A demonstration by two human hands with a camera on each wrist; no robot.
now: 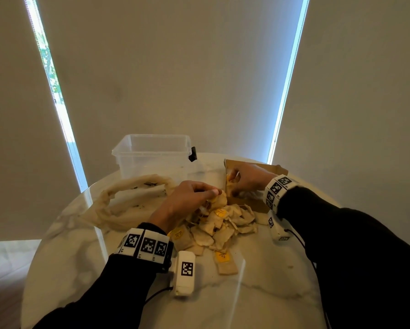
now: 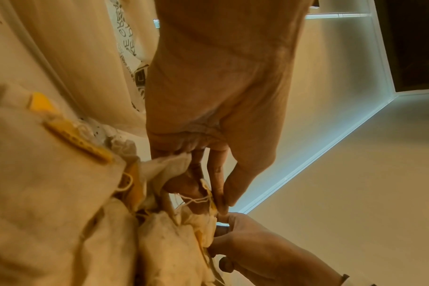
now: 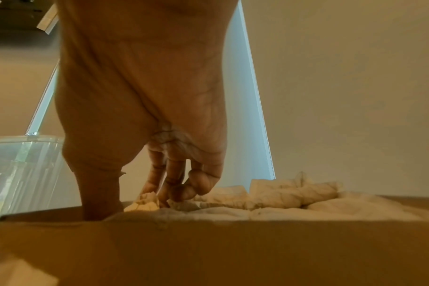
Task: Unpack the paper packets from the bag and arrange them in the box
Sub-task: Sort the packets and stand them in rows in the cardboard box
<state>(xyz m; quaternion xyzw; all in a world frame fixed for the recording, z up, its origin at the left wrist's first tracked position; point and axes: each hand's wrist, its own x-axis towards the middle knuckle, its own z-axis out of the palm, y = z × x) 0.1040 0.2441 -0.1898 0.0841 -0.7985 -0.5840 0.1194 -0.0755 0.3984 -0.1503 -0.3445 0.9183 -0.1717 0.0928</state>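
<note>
A heap of beige paper packets (image 1: 223, 224) with yellow tags lies in the middle of the round table. My left hand (image 1: 194, 198) sits on top of the heap, its fingers and thumb pinching one packet (image 2: 181, 172) by the edge. My right hand (image 1: 242, 179) reaches into the brown cardboard box (image 1: 253, 203) at the right, fingers curled round a packet (image 3: 145, 202) at the box's left end. More packets (image 3: 282, 191) lie inside the box. The limp cream cloth bag (image 1: 132, 200) lies to the left of the heap.
A clear plastic tub (image 1: 151, 153) with a black clip stands at the back of the marble table (image 1: 80, 257). Loose packets (image 1: 225, 262) lie near the front of the heap. Closed blinds hang behind the table.
</note>
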